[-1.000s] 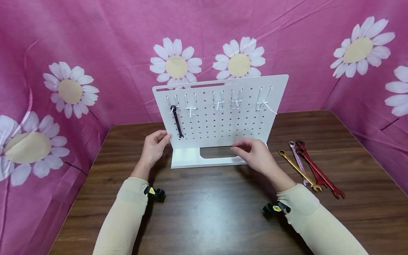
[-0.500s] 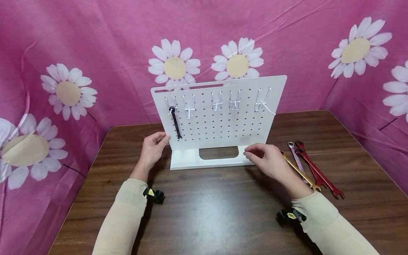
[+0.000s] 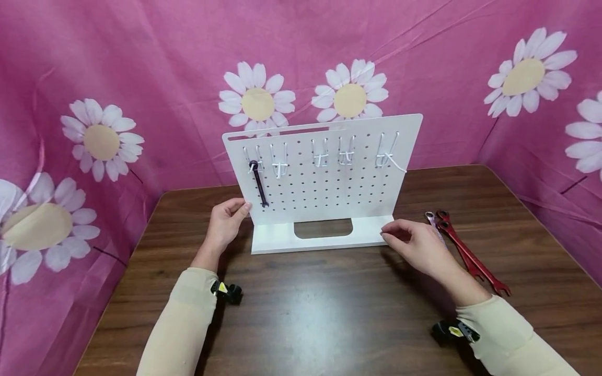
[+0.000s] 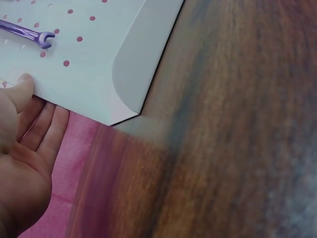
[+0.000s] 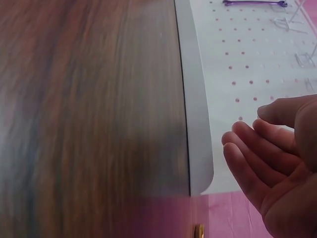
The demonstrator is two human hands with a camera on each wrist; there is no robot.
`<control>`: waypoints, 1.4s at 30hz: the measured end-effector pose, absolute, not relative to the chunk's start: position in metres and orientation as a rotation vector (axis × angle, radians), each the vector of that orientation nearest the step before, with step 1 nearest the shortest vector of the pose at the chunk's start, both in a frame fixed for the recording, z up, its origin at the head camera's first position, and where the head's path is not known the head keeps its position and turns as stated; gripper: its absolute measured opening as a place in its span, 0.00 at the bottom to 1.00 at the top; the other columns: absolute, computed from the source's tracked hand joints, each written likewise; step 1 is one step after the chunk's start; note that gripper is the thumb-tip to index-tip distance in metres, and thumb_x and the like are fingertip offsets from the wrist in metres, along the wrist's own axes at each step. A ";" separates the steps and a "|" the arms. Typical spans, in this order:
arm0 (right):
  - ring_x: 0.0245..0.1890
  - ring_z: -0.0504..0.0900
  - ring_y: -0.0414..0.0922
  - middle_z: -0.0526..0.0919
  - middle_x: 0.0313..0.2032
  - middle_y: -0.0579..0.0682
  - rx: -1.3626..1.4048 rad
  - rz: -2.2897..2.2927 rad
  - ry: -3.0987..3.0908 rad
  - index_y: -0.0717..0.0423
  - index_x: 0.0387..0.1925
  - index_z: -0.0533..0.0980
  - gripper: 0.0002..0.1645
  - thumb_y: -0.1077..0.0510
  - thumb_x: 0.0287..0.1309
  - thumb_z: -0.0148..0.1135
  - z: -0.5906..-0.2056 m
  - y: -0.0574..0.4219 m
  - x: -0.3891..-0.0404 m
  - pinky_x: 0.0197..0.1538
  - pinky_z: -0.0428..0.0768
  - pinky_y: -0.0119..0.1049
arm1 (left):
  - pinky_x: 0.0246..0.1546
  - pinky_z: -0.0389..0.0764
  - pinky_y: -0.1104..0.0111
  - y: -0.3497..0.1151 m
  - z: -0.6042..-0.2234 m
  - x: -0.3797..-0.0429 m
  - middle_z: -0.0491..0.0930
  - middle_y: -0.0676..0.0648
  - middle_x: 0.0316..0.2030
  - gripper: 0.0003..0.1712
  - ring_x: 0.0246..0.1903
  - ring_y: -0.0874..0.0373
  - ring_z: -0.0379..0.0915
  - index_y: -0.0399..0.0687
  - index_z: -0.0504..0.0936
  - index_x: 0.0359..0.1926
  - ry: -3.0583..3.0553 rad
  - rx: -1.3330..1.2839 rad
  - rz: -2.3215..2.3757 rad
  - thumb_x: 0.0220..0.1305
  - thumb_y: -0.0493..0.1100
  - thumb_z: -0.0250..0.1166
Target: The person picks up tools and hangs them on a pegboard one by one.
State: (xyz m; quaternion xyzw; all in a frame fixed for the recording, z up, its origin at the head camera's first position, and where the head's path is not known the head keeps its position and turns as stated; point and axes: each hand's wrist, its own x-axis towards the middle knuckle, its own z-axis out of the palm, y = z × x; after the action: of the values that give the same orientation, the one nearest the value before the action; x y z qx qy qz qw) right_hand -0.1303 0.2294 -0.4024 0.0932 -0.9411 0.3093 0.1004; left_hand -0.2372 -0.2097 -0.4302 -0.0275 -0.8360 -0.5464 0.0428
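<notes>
A white pegboard (image 3: 324, 193) stands upright on its base, with a dark purple combination wrench (image 3: 259, 184) hanging from its leftmost hook. My left hand (image 3: 224, 223) pinches the board's lower left edge. In the left wrist view, its thumb (image 4: 24, 91) lies on the front face and the other fingers go behind. My right hand (image 3: 420, 245) is near the base's right end with loosely bent fingers, holding nothing. Beyond it lie red wrenches (image 3: 470, 253) and a partly covered light purple wrench (image 3: 430, 217). Only a bit of a gold wrench (image 5: 199, 231) shows in the right wrist view.
Several white wire hooks (image 3: 346, 155) run across the upper board; the rightmost one (image 3: 386, 156) has an arm pointing out sideways. The base has a cutout (image 3: 323, 228). Pink cloth with daisies (image 3: 301, 47) hangs behind the brown wooden table (image 3: 301, 308).
My right hand has moved right along the base, from the cutout to the base's right end, and now covers the gold wrench in the head view. My left hand stays at the board's edge.
</notes>
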 end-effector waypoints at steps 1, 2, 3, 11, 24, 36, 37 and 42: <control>0.38 0.85 0.46 0.93 0.42 0.53 0.280 0.895 -2.789 0.53 0.45 0.90 0.07 0.57 0.67 0.74 -0.402 0.231 -0.130 0.42 0.80 0.41 | 0.44 0.82 0.78 -0.210 -0.430 -0.237 0.89 0.32 0.54 0.18 0.45 0.55 0.87 0.33 0.86 0.59 -2.553 -0.081 -1.668 0.80 0.43 0.65; 0.38 0.85 0.46 0.93 0.42 0.53 0.284 0.882 -2.795 0.52 0.46 0.89 0.08 0.57 0.67 0.74 -0.402 0.233 -0.129 0.43 0.79 0.41 | 0.43 0.82 0.78 -0.211 -0.430 -0.237 0.89 0.32 0.53 0.18 0.45 0.55 0.87 0.33 0.87 0.58 -2.552 -0.081 -1.659 0.80 0.44 0.65; 0.38 0.85 0.46 0.93 0.43 0.54 0.292 0.874 -2.800 0.53 0.46 0.89 0.08 0.58 0.67 0.73 -0.402 0.235 -0.129 0.43 0.79 0.42 | 0.43 0.82 0.78 -0.211 -0.430 -0.237 0.89 0.32 0.53 0.18 0.45 0.55 0.87 0.34 0.87 0.58 -2.551 -0.080 -1.652 0.80 0.44 0.65; 0.31 0.79 0.37 0.93 0.41 0.55 0.334 0.827 -2.784 0.54 0.44 0.89 0.07 0.60 0.64 0.75 -0.401 0.249 -0.124 0.37 0.78 0.36 | 0.44 0.83 0.77 -0.211 -0.430 -0.236 0.88 0.31 0.54 0.18 0.45 0.53 0.88 0.33 0.87 0.58 -2.542 -0.083 -1.657 0.80 0.44 0.65; 0.36 0.83 0.47 0.93 0.43 0.58 0.235 0.768 -2.812 0.54 0.45 0.90 0.09 0.57 0.64 0.77 -0.403 0.278 -0.119 0.40 0.77 0.39 | 0.44 0.84 0.79 -0.209 -0.435 -0.242 0.89 0.29 0.50 0.16 0.39 0.66 0.87 0.28 0.87 0.55 -2.460 -0.141 -1.702 0.79 0.40 0.66; 0.36 0.83 0.52 0.92 0.40 0.59 0.112 0.746 -2.872 0.55 0.45 0.89 0.09 0.56 0.66 0.75 -0.413 0.297 -0.112 0.42 0.77 0.47 | 0.44 0.84 0.79 -0.208 -0.433 -0.239 0.90 0.32 0.50 0.18 0.38 0.68 0.87 0.29 0.87 0.56 -2.469 -0.104 -1.737 0.79 0.42 0.67; 0.36 0.82 0.51 0.91 0.39 0.59 0.101 0.741 -2.880 0.55 0.44 0.89 0.09 0.55 0.66 0.75 -0.414 0.299 -0.111 0.41 0.77 0.46 | 0.45 0.84 0.79 -0.209 -0.433 -0.239 0.90 0.32 0.50 0.18 0.39 0.68 0.87 0.29 0.87 0.57 -2.474 -0.107 -1.729 0.79 0.42 0.67; 0.34 0.79 0.52 0.90 0.37 0.59 0.065 0.728 -2.915 0.59 0.45 0.88 0.12 0.55 0.67 0.75 -0.416 0.307 -0.111 0.39 0.75 0.46 | 0.43 0.83 0.80 -0.210 -0.434 -0.239 0.90 0.33 0.49 0.17 0.41 0.63 0.88 0.30 0.87 0.57 -2.488 -0.110 -1.704 0.79 0.41 0.66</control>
State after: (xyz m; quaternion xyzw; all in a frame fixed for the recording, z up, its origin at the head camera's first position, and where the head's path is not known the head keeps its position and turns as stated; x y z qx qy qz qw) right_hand -0.1108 0.3068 -0.4159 0.0216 -0.9677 0.2419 0.0683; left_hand -0.2389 -0.2102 -0.4341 -0.0365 -0.8230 -0.5635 0.0620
